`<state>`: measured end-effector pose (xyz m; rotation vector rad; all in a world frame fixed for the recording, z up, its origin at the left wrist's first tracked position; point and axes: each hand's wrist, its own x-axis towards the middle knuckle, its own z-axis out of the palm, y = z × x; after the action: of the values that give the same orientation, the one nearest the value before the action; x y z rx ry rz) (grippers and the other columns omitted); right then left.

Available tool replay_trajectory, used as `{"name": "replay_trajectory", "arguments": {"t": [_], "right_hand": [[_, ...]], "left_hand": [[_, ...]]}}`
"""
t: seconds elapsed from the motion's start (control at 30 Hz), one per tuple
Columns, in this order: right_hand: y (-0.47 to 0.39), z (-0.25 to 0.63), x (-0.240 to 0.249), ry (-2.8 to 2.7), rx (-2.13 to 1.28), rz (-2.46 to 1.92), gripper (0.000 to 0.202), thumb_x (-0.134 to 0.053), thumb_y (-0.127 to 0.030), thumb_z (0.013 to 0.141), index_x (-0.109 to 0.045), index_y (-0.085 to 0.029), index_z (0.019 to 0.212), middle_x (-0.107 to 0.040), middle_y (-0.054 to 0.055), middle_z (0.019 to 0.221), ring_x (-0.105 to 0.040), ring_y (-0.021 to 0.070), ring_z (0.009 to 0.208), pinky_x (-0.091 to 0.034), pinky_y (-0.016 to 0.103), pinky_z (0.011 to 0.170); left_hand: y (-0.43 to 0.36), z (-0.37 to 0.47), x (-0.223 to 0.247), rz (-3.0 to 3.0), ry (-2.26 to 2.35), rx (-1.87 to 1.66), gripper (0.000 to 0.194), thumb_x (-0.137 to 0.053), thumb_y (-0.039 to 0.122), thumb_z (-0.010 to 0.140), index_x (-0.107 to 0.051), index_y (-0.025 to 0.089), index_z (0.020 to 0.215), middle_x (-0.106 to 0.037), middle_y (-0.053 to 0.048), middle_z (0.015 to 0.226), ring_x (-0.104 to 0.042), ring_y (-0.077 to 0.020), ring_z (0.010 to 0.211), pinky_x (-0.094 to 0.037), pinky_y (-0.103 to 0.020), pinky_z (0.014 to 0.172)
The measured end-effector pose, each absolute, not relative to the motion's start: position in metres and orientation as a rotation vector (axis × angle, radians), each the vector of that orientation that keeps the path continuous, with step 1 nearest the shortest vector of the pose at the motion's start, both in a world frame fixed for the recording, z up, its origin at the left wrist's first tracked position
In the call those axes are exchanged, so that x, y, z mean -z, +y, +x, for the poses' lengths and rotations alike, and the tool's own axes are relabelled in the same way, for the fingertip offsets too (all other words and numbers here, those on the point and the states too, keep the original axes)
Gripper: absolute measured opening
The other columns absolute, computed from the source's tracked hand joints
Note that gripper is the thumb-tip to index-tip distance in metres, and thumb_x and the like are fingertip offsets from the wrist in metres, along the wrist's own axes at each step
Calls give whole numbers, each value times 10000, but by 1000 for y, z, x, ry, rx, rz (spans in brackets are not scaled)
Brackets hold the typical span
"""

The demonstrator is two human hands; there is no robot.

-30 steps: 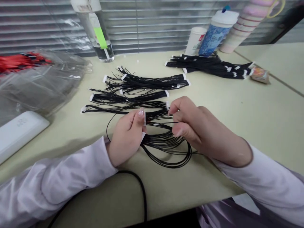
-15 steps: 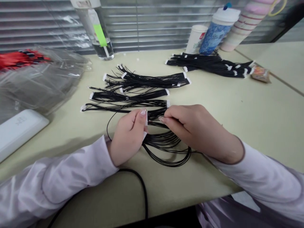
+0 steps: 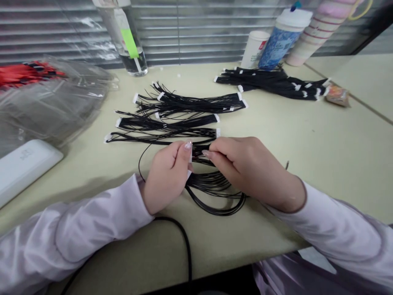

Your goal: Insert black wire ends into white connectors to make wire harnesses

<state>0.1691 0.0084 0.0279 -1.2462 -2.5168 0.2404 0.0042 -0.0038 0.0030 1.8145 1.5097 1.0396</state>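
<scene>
My left hand (image 3: 168, 174) is closed on a white connector (image 3: 189, 173) of a black wire harness (image 3: 211, 182), thumb on top. The harness wires curve in loops to the right, under my right hand (image 3: 248, 168). That hand is pinched just right of the connector, among the thin black wires; its fingertips hide most of what they hold. Beyond both hands lie several black wire bundles with white connectors (image 3: 190, 102), spread side by side on the table.
A larger black wire pile (image 3: 264, 82) lies at the back right beside a small packet (image 3: 337, 95). Bottles and a white cup (image 3: 254, 50) stand along the blinds. On the left are plastic bags (image 3: 55, 106) and a white device (image 3: 29, 168). A black cable (image 3: 186, 241) runs near the front edge.
My right hand has shifted slightly left, closer to the connector in my left hand. My left hand has barely moved.
</scene>
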Motion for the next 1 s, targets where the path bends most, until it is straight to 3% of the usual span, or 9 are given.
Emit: {"name": "replay_trajectory", "arguments": {"t": [0.27, 0.77, 1.0], "right_hand": [[5, 164, -25, -2546, -268, -1257, 244, -362, -253, 882, -565, -144, 799, -580, 19, 699, -456, 103, 593, -268, 253, 568], [1, 161, -20, -2603, 60, -1233, 375, -260, -300, 925, -557, -132, 767, -573, 53, 622, -434, 126, 529, -189, 283, 517], [0, 157, -19, -2609, 59, -1227, 371, -255, -284, 922, -559, -127, 779, -581, 56, 642, -465, 139, 541, -190, 289, 510]], "left_hand": [[-4, 4, -4, 1824, 1538, -1018, 372, -368, 273, 887, -417, 187, 528, -496, 25, 466, -422, -84, 443, -332, -218, 456], [-6, 4, -3, 1884, 1506, -965, 351, -368, 275, 886, -451, 185, 557, -527, 21, 487, -445, -90, 459, -346, -217, 473], [-5, 4, -3, 1907, 1518, -940, 327, -366, 275, 886, -484, 182, 595, -553, 19, 501, -469, -93, 464, -348, -216, 472]]}}
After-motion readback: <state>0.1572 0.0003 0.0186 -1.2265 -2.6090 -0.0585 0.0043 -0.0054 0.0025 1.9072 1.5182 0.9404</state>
